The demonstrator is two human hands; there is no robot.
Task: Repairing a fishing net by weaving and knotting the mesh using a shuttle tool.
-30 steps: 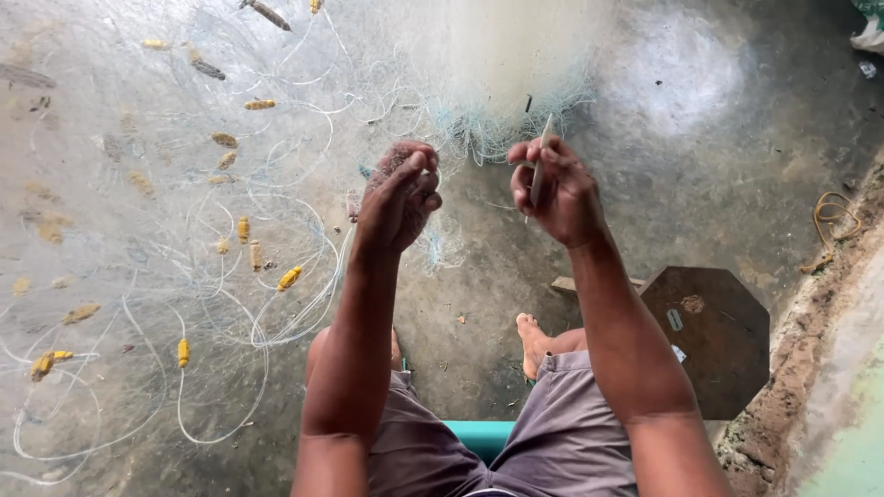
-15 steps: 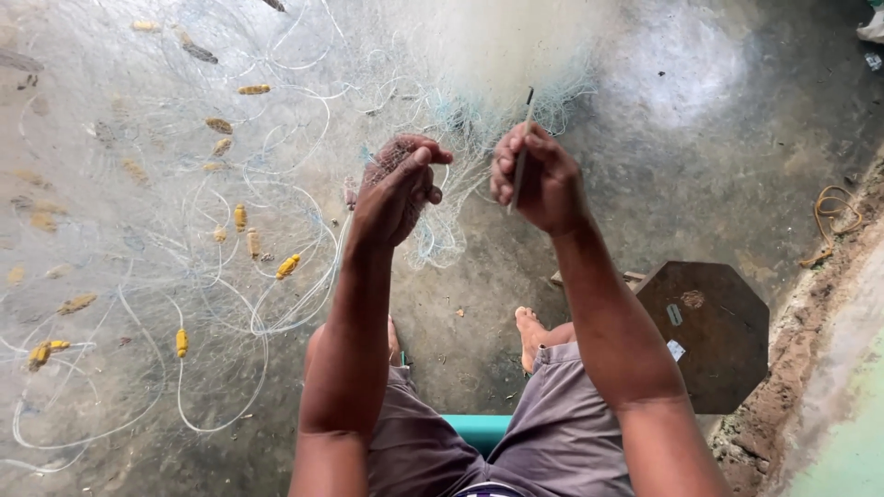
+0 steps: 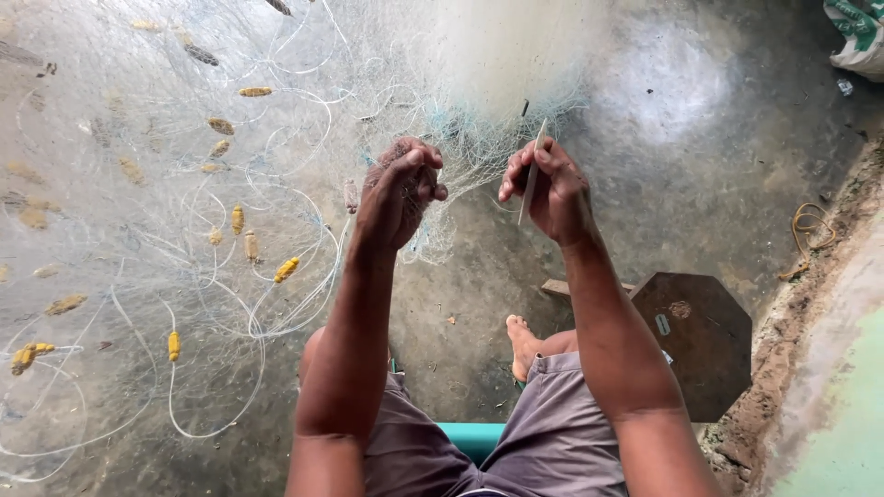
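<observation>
Grey concrete floor [image 3: 718,156], worn and shiny in patches, seen from above. Fine translucent fishing net [image 3: 184,184] spreads over the floor's left side and rises to both hands; small yellow floats [image 3: 286,269] and white line loops lie scattered in it. Left hand [image 3: 398,195]: fingers curled closed, bunching net mesh. Right hand [image 3: 551,189]: fingers pinched closed on a thin pale netting needle [image 3: 530,179], held nearly upright, tip at the mesh. Hands near each other, not touching. Dark octagonal board [image 3: 704,336] lies on the floor by the right knee. Bare foot [image 3: 523,342] rests on the floor.
</observation>
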